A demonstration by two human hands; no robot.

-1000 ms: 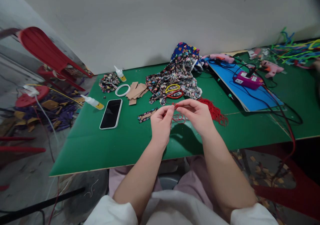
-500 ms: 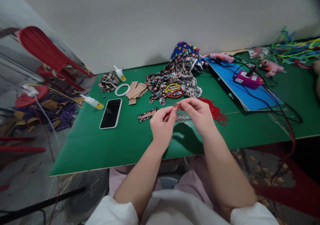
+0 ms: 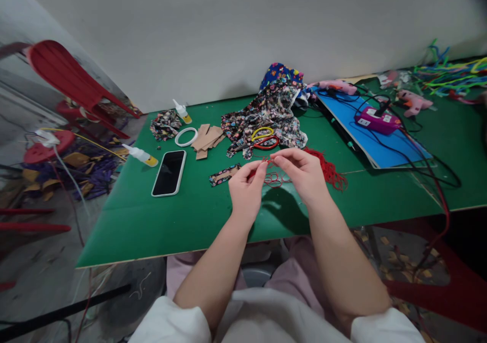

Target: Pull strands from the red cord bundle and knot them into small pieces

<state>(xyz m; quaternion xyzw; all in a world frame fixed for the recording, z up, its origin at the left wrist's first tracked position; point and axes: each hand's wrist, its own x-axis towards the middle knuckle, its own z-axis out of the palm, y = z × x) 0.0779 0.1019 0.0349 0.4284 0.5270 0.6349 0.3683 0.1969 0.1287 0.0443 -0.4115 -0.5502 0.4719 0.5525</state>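
Observation:
Between my two hands runs a thin red cord (image 3: 274, 179), its loops hanging below the fingertips over the green table. My left hand (image 3: 246, 186) pinches it between thumb and forefinger. From the other side my right hand (image 3: 302, 173) pinches the same cord, fingertips close to the left ones. Behind my right wrist lies a heap of red cord (image 3: 332, 173). Left of my left hand rests a small cardboard strip with floral fabric (image 3: 219, 176). Just beyond my hands, scissors (image 3: 263, 139) with yellow and red handles lie on floral fabric (image 3: 266, 110).
Left on the table are a phone (image 3: 169, 173), two glue bottles (image 3: 141, 156), a white ring (image 3: 186, 137) and cardboard pieces (image 3: 207, 139). To the right, a purple power strip (image 3: 377, 121) with trailing cables sits on a blue folder (image 3: 391, 147), near pink glue guns (image 3: 414, 103).
My fingertips have drawn slightly apart, with a bit more red cord showing between them. The loops below have shifted a little. The objects on the table stay put.

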